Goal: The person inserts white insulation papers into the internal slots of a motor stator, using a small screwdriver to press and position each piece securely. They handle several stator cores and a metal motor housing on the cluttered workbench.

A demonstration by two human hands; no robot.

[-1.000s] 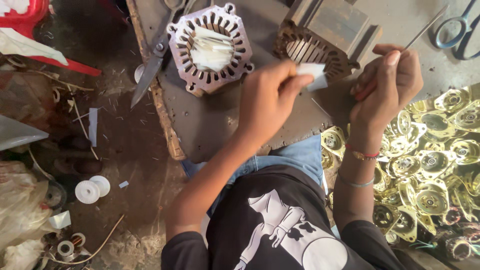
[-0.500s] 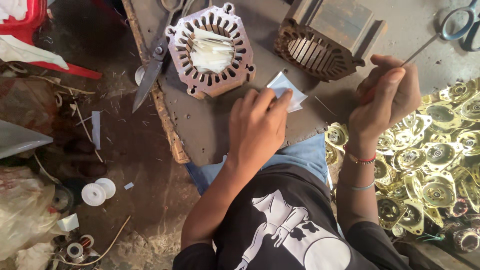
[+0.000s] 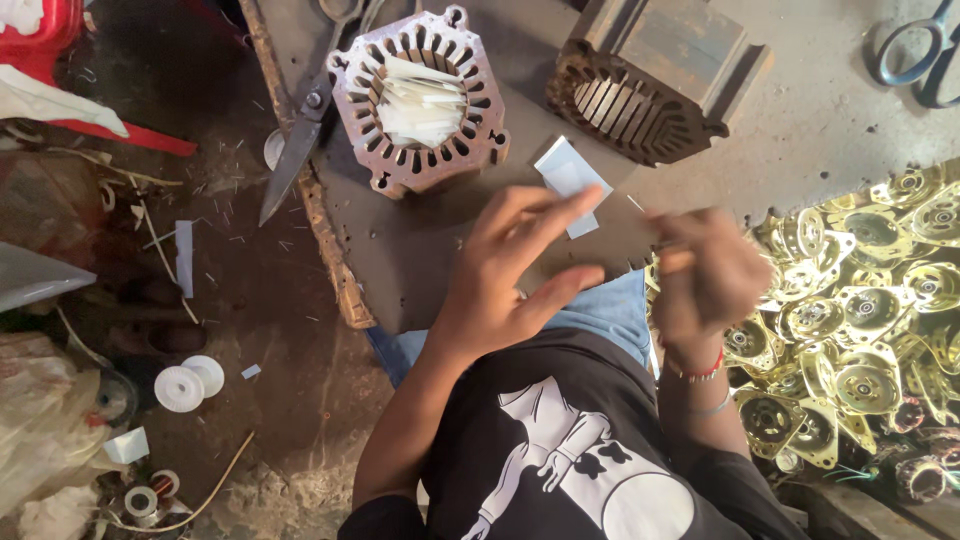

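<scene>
Though the head camera gives only one view, it shows plenty: a small strip of white paper lies flat on the grey counter, just beyond the fingertips of the left hand. That hand is spread, fingers stretched toward the strip and thumb held apart below; it pinches nothing, and whether a fingertip touches the near end of the strip I cannot tell. The right hand is blurred and curled into a loose fist near the counter's edge; I cannot tell whether it holds anything.

The strip looks thin, light and springy rather than limp, the kind of thing that creases if squeezed hard and slides on a dusty top. By my judgement it is best taken by one short end or lifted at a long edge with thumb and forefinger, gently.

Behind it sits a round metal ring with slots, its middle stuffed with more white strips, and to the right a second slotted metal block tilted on its side. A pair of scissors hangs over the counter's left edge, and another pair lies at the far right.

The counter is rough, scratched and gritty. Left of it the dirt floor is littered with white spools, scraps and wire. To the right lies a heap of shiny gold metal parts.
</scene>
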